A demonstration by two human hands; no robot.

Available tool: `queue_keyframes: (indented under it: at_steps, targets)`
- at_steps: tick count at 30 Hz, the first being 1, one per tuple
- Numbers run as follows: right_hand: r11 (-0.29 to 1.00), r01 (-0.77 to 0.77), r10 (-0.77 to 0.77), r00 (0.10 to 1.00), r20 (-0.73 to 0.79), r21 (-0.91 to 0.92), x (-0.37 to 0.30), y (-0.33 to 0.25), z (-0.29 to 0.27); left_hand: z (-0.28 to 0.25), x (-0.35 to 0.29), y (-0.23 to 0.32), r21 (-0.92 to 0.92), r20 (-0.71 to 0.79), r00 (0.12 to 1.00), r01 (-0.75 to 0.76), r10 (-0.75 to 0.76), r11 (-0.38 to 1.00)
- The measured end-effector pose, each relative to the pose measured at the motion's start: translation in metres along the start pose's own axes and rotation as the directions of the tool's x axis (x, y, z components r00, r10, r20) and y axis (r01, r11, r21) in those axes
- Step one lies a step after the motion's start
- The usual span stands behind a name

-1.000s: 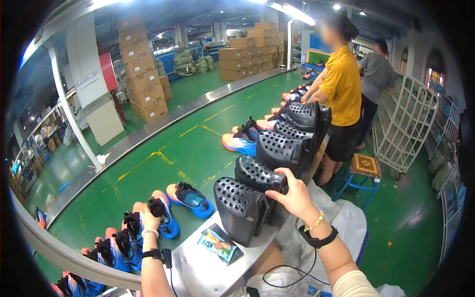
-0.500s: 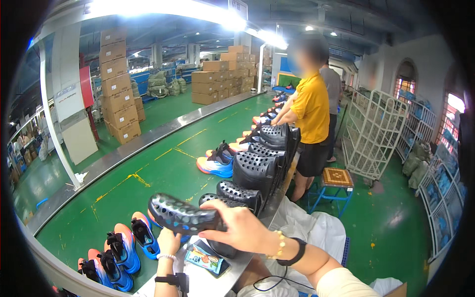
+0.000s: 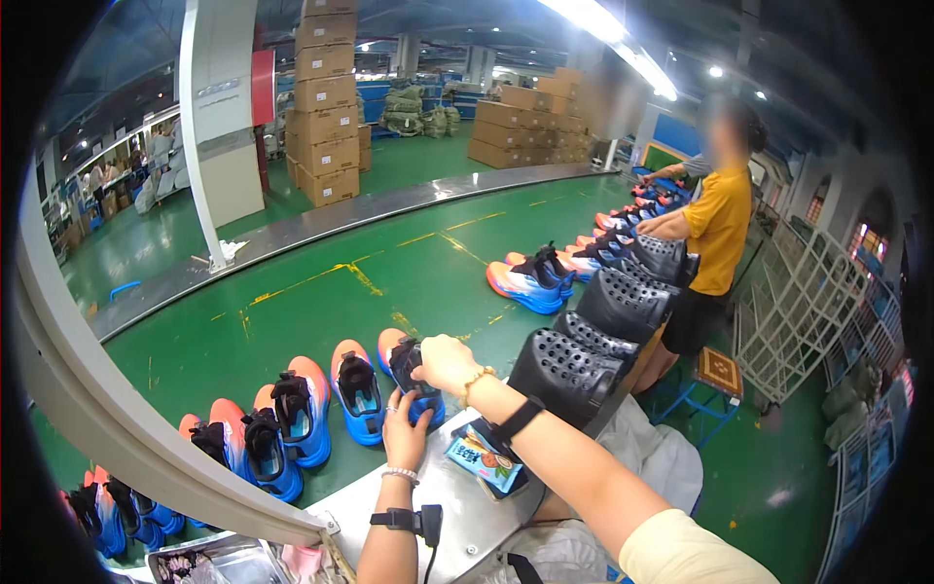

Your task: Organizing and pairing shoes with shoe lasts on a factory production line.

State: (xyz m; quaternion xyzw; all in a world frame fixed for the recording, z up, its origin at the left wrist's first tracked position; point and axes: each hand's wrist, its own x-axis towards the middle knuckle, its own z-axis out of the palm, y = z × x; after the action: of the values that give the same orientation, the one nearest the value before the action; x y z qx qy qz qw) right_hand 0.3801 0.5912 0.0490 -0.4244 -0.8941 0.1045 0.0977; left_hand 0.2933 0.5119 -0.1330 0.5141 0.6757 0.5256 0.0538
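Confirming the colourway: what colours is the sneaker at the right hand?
The sneaker: coral-orange toe, black collar, blue heel; head view shows it best.

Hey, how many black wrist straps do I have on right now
2: the left strap, just elbow-side of your white beaded bracelet, and the right strap, elbow-side of your yellow beaded bracelet. Neither is hidden.

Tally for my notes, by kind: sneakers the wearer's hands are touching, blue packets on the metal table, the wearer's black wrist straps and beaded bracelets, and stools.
Sneaker touched by the left hand and right hand: 1
Blue packet on the metal table: 1
Black wrist straps: 2
Beaded bracelets: 2
Stool: 1
Total: 7
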Motion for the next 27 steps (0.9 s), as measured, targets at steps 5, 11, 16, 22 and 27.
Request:
queue_keyframes:
  at_steps: [5,11,16,22,27]
  targets:
    - [0.987,0.058,-0.074,0.992,-0.099,-0.149,0.032,0.004,0.089,-0.010,-0.005,0.003,0.021,0.006,0.998,0.066,-0.066,0.998]
    - [0.982,-0.115,0.099,0.989,-0.108,-0.151,0.056,0.004,0.129,-0.017,-0.005,0.012,0.034,0.000,0.995,0.096,-0.096,0.995]
    - [0.984,-0.158,0.143,0.976,-0.167,-0.084,0.077,0.012,0.154,-0.009,-0.006,0.012,-0.008,-0.030,0.992,0.123,-0.123,0.992]
    - [0.994,-0.107,0.107,0.994,0.002,-0.003,0.078,0.020,0.134,-0.011,0.001,0.017,0.051,-0.038,0.974,0.225,-0.224,0.973]
    - [0.995,-0.073,0.070,0.997,0.043,0.068,0.064,0.010,0.101,0.000,0.004,0.015,0.062,-0.041,0.979,0.203,-0.201,0.977]
